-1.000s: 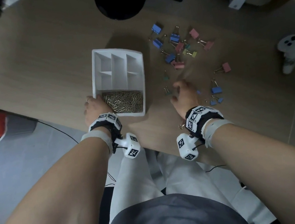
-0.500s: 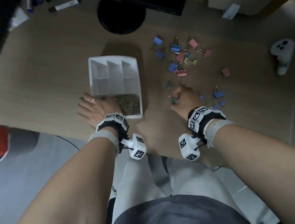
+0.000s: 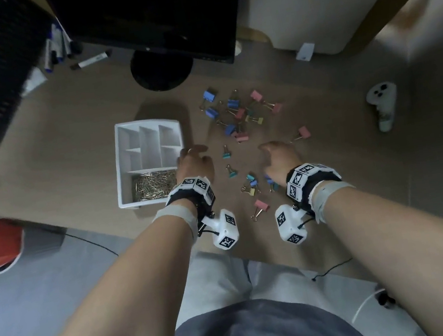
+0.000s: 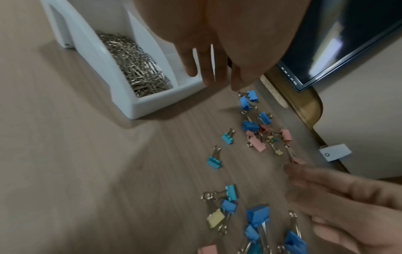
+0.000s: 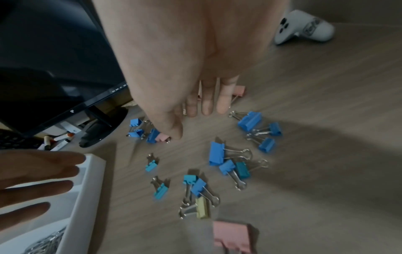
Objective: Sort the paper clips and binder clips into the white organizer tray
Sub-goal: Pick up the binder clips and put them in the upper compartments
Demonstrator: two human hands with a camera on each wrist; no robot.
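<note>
Beside the tray (image 3: 122, 167) edge, both hands (image 3: 194, 165) hover empty over binder clips (image 3: 232, 128)

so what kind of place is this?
Most likely an office desk: a dark monitor on a round stand, marker pens lying behind the white organizer tray, and binder clips scattered on the wood-grain desktop.

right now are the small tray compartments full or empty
Empty: the white organizer tray shows bare white small compartments; only the long near one holds paper clips.
</note>
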